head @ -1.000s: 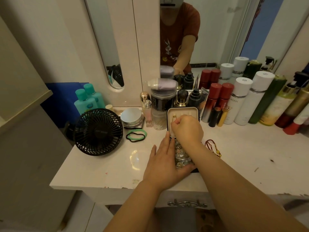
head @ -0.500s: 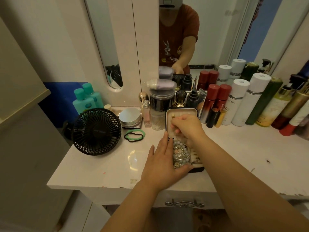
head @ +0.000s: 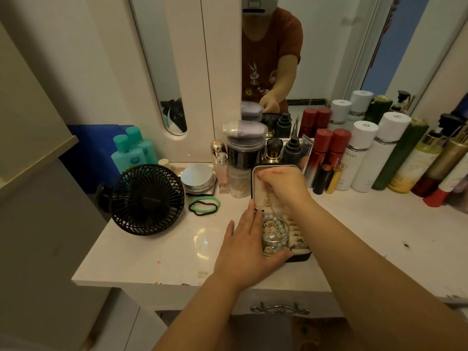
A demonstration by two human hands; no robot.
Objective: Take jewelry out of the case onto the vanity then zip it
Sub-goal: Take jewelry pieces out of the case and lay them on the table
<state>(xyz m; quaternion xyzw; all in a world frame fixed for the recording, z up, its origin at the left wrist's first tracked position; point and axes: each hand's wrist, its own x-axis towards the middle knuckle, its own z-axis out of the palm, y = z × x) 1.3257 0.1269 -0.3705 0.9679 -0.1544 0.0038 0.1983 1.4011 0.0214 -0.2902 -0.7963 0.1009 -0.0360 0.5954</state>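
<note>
**Right hand at the case lid, left hand bracing the base**

Jewelry case sits open on the vanity, near the front edge, roughly centre. Dark outside, pale lining. Lid stands upright at the back, just in front of the bottle row.

Right hand is up at the inside of the lid, fingers curled, pinching the top of a thin gold chain. The chain hangs down the lid lining, not out of the case yet.

Left hand lies flat on the vanity against the left side of the case. Fingers are straight and together, thumb stretched along the front rim. It steadies the case and grips nothing.

The base is full: pale beaded bracelet on top of a tangle of gold and silver pieces, and small items in slots on the right side. Details too small to tell.

Around it:
- black desk fan at left
- green and black hair ties between fan and case
- silver-lidded jar behind them
- teal bottles far left
- red bottles and white bottles right of the lid

Mirror behind shows the person's reflection. Drawer handle below the top.
</note>
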